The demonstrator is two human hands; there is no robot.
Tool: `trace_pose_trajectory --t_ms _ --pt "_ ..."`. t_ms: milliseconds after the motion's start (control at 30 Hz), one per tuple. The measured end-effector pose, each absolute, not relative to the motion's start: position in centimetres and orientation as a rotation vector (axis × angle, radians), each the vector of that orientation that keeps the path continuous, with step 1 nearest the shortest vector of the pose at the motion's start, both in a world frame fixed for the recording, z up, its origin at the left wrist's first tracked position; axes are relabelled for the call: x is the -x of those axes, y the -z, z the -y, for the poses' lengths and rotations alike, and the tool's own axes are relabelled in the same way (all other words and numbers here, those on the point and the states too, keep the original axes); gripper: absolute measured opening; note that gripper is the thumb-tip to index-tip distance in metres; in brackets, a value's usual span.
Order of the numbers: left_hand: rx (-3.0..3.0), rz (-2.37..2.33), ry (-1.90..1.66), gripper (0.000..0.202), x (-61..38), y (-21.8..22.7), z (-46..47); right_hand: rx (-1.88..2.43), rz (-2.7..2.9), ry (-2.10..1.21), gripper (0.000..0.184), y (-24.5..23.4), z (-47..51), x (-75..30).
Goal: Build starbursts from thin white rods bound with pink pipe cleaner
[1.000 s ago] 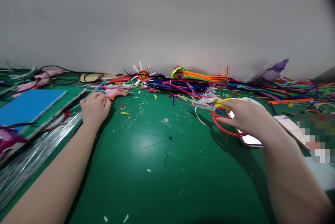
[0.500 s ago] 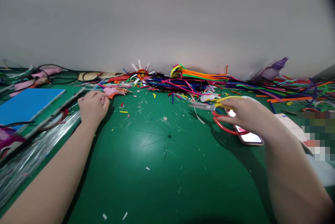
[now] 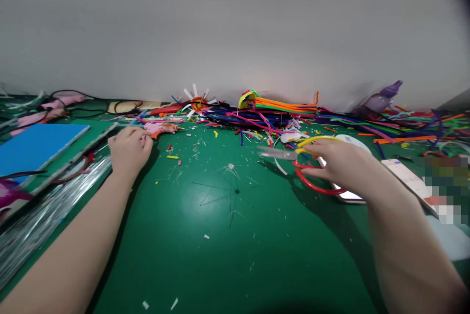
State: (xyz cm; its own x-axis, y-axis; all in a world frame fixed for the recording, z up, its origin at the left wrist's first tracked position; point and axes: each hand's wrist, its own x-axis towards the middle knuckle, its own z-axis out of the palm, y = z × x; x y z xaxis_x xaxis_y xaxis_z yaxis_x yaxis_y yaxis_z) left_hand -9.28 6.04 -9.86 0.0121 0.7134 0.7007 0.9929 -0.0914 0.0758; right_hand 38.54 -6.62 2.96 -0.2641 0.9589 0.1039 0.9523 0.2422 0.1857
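My right hand [image 3: 341,160] is closed around the handles of a pair of scissors [image 3: 317,188], one loop yellow and the other red. Their metal blades point left above the green table, slightly apart. Under this hand a phone [image 3: 350,197] with a lit screen is partly covered. On the left, my left hand [image 3: 130,150] is closed with curled fingers beside a tray of silvery strips [image 3: 73,184]. Just past its fingertips lies a pink and orange hot glue gun [image 3: 163,128]. What the left fingers hold, if anything, is hidden.
Along the grey wall lie bundles of coloured pipe cleaners [image 3: 253,118] and a purple-capped bottle [image 3: 380,99]. A blue board [image 3: 40,145] and more pink glue guns [image 3: 62,101] with black cords sit at left. Scraps dot the green table [image 3: 220,265]. Another phone-like slab [image 3: 406,177] is right.
My right hand has shifted slightly left with the scissors, and the blades look a little wider apart. My left hand has stayed in nearly the same spot.
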Motion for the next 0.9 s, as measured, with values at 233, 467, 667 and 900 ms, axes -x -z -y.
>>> trace_pose_trajectory --t_ms 233,467,667,900 --pt "1.849 1.738 0.843 0.022 9.3 9.8 -6.0 -2.103 -2.075 -0.634 0.037 -3.1 7.1 -36.2" --pt "1.849 1.759 0.837 0.023 9.3 9.7 -5.9 -1.833 -2.423 -0.359 0.035 -3.8 7.2 -38.1" --pt "1.856 1.771 0.843 0.023 9.3 9.6 -5.8 -1.878 -2.304 -0.277 0.033 -2.8 6.9 -38.1" --pt "1.862 1.774 0.846 0.022 9.2 9.6 -5.8 -2.02 -2.097 -0.404 0.034 -2.5 6.6 -36.1"
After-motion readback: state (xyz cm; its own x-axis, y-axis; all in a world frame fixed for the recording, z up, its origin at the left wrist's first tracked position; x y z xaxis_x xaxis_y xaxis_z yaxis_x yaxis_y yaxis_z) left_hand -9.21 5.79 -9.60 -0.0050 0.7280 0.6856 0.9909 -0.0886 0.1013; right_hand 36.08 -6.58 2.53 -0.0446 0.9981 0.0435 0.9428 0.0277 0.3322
